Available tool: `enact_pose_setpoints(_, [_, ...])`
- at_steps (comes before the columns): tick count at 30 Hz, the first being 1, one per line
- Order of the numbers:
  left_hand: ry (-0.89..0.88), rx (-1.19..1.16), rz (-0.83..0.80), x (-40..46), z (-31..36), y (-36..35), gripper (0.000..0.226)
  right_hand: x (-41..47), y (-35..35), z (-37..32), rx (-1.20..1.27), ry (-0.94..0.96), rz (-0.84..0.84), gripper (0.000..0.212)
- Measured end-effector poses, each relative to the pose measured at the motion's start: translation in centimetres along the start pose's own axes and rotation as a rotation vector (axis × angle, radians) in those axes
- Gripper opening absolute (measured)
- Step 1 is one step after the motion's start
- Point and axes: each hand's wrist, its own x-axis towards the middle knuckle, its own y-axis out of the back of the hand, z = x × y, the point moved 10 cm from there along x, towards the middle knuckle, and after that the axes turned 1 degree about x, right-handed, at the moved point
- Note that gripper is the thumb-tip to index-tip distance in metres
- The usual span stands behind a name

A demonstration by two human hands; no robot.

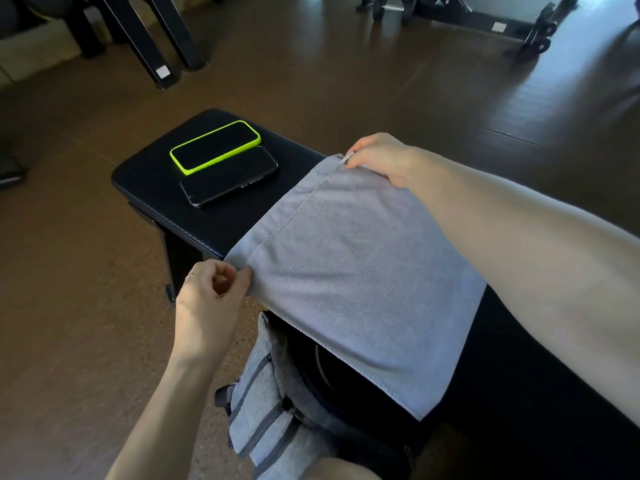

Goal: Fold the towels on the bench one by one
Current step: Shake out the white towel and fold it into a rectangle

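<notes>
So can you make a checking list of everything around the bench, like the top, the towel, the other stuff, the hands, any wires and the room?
Surface: black padded bench, far end bare.
Job's things: one grey towel spread across the bench.
Clutter: two phones side by side, green-cased phone and black phone; grey bag below the towel's near edge.
Hands: left hand and right hand each pinch a far towel corner.
Cables: nothing seen.
Surroundings: brown floor, dark gym equipment behind.
</notes>
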Motion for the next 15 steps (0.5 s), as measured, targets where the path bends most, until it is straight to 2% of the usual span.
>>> enact_pose_setpoints(3, [-0.002, 0.000, 0.002, 0.0, 0.3, 0.2, 0.019, -0.7, 1.6, -0.1, 0.098, 0.022, 0.151, 0.019])
enact_pose_setpoints(7, [-0.073, 0.025, 0.049, -0.2, 2.7, 2.2, 0.021, -3.8, 5.0, -1.7, 0.160, 0.141, 0.246, 0.009])
enact_pose_setpoints(12, [-0.303, -0.021, 0.081, 0.0, 10.4, 6.2, 0.017, -9.8, 12.3, -3.3, 0.290, 0.210, 0.358, 0.017])
enact_pose_setpoints(15, [-0.472, -0.047, 0.092, -0.4, 15.2, 8.0, 0.017, -14.2, 16.5, -3.5, 0.358, 0.235, 0.367, 0.013])
